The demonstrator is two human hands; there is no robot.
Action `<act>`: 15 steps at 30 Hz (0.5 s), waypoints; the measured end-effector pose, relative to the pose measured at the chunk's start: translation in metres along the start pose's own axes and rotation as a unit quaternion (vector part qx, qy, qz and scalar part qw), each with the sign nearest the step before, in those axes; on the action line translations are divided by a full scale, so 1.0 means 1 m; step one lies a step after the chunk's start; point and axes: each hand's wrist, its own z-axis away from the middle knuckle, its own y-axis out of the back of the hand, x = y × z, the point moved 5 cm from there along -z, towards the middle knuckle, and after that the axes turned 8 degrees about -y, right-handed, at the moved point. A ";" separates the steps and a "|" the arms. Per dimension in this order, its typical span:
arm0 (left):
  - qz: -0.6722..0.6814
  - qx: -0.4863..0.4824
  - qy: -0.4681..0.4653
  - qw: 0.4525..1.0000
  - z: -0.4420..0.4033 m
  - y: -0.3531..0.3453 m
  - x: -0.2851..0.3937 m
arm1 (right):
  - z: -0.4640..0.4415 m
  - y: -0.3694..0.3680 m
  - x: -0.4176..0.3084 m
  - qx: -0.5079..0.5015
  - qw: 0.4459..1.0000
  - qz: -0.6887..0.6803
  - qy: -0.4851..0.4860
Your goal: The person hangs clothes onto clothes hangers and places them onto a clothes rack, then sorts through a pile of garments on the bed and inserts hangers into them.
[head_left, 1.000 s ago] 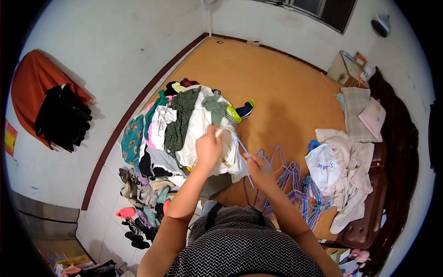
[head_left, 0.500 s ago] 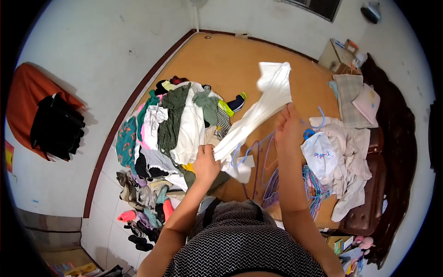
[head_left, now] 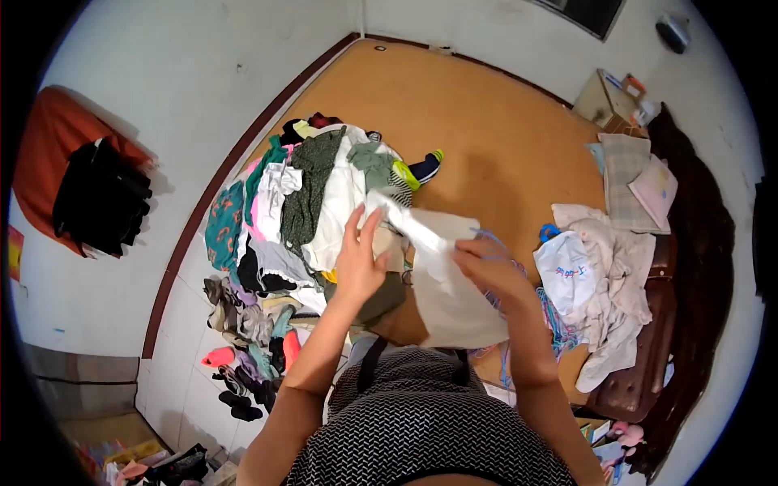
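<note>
A white garment (head_left: pixel 454 296) hangs spread below my right hand (head_left: pixel 486 263), whose fingers are closed on it, with part of a blue hanger (head_left: pixel 490 236) showing beside them. My left hand (head_left: pixel 361 255) is raised at the garment's upper left corner with its fingers apart; the cloth there is blurred by motion. Just left of and beyond my left hand lies a heap of clothes, with a dark green patterned garment (head_left: pixel 309 186) and a white one (head_left: pixel 334 215) on top. Several blue and purple hangers (head_left: pixel 557 320) lie to the right, partly hidden behind my right arm.
The heap rests on a tan bed surface (head_left: pixel 470 105). Socks (head_left: pixel 255 324) and other small items are piled at the lower left. To the right are a pale crumpled cloth (head_left: pixel 620 275), pillows (head_left: pixel 628 178) and a brown headboard (head_left: pixel 697 235). A black bag (head_left: pixel 105 198) hangs on the left wall.
The white garment, stretched out toward the upper right before, now hangs down between my hands. My right hand has come lower and nearer. My left hand's fingers have opened.
</note>
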 end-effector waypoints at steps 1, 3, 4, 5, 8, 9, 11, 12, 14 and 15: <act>-0.037 -0.017 -0.002 0.999 -0.003 0.002 -0.007 | 0.023 0.006 -0.011 -0.006 1.000 0.001 0.001; -0.007 -0.060 0.035 0.998 0.000 -0.001 -0.029 | 0.060 0.018 -0.033 -0.011 0.997 0.016 0.076; 0.027 -0.103 0.067 0.992 0.005 -0.007 -0.045 | 0.059 0.026 -0.023 -0.017 0.997 0.017 0.078; -0.008 -0.104 0.060 0.993 0.011 -0.011 -0.066 | 0.054 0.037 -0.008 -0.029 0.995 0.064 0.067; -0.017 -0.047 0.116 0.992 0.026 0.000 -0.091 | 0.039 0.060 0.020 -0.043 0.997 0.049 0.035; -0.022 -0.045 0.121 0.991 0.033 0.000 -0.099 | 0.032 0.065 0.026 -0.037 0.999 -0.015 0.007; -0.069 -0.050 0.160 0.984 0.052 -0.005 -0.119 | 0.005 0.067 0.030 -0.010 0.999 0.022 -0.037; -0.086 -0.064 0.167 0.980 0.063 -0.011 -0.130 | -0.011 0.069 0.041 0.025 0.995 0.058 -0.081; -0.113 -0.122 0.208 0.964 0.091 -0.027 -0.165 | -0.082 0.071 0.077 0.027 0.988 0.072 0.136; -0.116 -0.118 0.214 0.963 0.096 -0.026 -0.176 | -0.101 0.084 0.086 0.139 0.972 0.095 0.163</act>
